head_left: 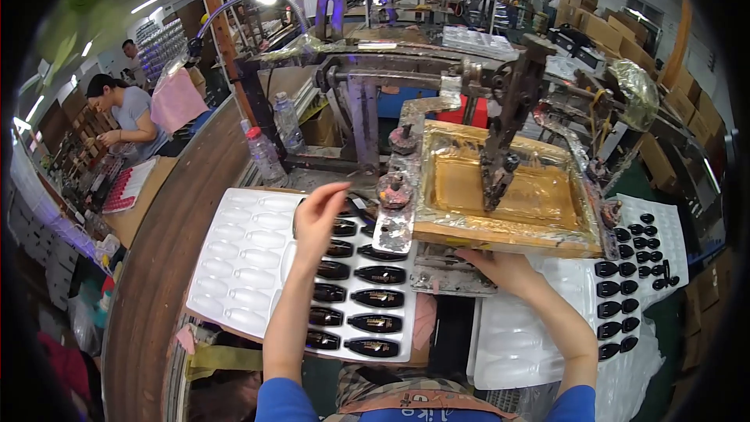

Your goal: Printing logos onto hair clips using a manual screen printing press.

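Note:
My left hand (316, 215) is raised over a white moulded tray (405, 344), its fingers curled together. A dark piece shows beside the fingertips; whether they grip it I cannot make out. Rows of glossy black bottle-shaped pieces (376, 298) with gold print lie in this tray. My right hand (500, 270) reaches under the front edge of a wooden printing screen frame (508, 244), by the stained metal base (453, 277) below it. The frame hides its fingertips. Amber ink or film coats the inside of the screen, and a dark squeegee arm (500, 156) stands over it.
Left of the black pieces lies a white tray with unfilled moulded hollows (254, 276). More black pieces (617, 289) lie on white trays at right. Plastic bottles (266, 156) stand behind the left tray. A co-worker (133, 117) sits at the far left; cartons (605, 31) are stacked at back right.

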A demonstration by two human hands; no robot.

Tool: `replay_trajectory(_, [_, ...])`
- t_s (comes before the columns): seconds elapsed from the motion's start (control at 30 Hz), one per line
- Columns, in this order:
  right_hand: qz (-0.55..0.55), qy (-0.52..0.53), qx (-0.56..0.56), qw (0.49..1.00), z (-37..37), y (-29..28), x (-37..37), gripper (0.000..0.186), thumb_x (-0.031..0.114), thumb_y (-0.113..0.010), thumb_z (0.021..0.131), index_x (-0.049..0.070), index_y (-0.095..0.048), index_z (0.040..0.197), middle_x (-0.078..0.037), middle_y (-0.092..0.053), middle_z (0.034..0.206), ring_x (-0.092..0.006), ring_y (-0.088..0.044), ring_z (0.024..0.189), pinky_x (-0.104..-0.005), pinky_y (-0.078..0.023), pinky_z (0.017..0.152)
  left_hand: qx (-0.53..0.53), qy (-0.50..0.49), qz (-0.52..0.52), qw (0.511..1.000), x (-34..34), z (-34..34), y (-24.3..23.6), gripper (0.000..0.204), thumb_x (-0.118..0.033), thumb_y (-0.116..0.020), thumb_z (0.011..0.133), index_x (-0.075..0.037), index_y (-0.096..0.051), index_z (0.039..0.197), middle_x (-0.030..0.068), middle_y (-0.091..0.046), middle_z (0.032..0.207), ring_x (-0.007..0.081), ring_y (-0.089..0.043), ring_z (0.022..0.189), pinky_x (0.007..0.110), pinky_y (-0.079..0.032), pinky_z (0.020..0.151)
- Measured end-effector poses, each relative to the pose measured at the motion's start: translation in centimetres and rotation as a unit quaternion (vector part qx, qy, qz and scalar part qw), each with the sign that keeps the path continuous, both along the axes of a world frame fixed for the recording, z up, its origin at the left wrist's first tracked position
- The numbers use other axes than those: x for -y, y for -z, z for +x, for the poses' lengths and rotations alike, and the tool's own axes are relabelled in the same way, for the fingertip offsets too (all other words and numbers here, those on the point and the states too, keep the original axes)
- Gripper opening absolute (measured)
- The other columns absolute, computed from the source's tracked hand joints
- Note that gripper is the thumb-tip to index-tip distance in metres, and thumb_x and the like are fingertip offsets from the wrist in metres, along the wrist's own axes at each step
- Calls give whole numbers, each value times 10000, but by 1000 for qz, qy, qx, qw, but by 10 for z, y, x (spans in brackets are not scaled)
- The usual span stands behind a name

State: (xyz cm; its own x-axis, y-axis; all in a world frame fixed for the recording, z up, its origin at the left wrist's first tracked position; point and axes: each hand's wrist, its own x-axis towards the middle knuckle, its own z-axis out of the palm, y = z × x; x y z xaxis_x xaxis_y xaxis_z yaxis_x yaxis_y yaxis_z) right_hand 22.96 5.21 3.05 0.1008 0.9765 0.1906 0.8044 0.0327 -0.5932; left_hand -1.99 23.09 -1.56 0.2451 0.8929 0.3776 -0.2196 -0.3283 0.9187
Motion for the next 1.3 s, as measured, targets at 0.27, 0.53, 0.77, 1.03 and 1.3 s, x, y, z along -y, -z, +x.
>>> replay_trajectory(0.27, [-13,-4,21,1000,7,-5,28,464,302,-618,760,-9,-495,1081,-213,-551,1013,-364,-515,954,-373,-400,815,-50,-360,-2,932,44,-131,75,140,-27,-519,832,45,-551,949,83,-548,915,132,-546,806,242,-491,693])
replay_trajectory(0.53, [-49,282,232,930,72,-11,187,570,185,-560,784,7,-325,1271,-216,-329,1303,-336,-332,1201,-368,-297,960,-97,-382,-36,918,57,-134,120,122,-37,-552,811,41,-555,904,81,-558,881,129,-541,786,234,-451,718])
replay_trajectory(0.77, [-241,473,242,812,123,39,305,563,360,-613,725,-22,-440,1100,-208,-475,1085,-386,-484,962,-414,-407,789,-341,-341,3,876,75,-135,113,197,-54,-622,723,9,-550,895,135,-548,850,262,-521,813,335,-400,752])
replay_trajectory(1.03, [-103,476,84,869,112,22,306,300,222,-365,902,-40,-482,991,-184,-486,985,-346,-481,911,-356,-380,790,-315,-242,217,892,65,-65,37,225,-58,-621,710,6,-549,914,159,-534,937,331,-476,939,402,-372,817])
replay_trajectory(1.3, [107,171,-124,972,69,-3,144,488,104,-607,683,37,-474,1147,-97,-385,1276,-217,-417,1135,-306,-373,899,-319,-26,380,868,12,96,15,215,-159,-510,789,-10,-579,927,128,-577,832,210,-557,788,314,-432,718])
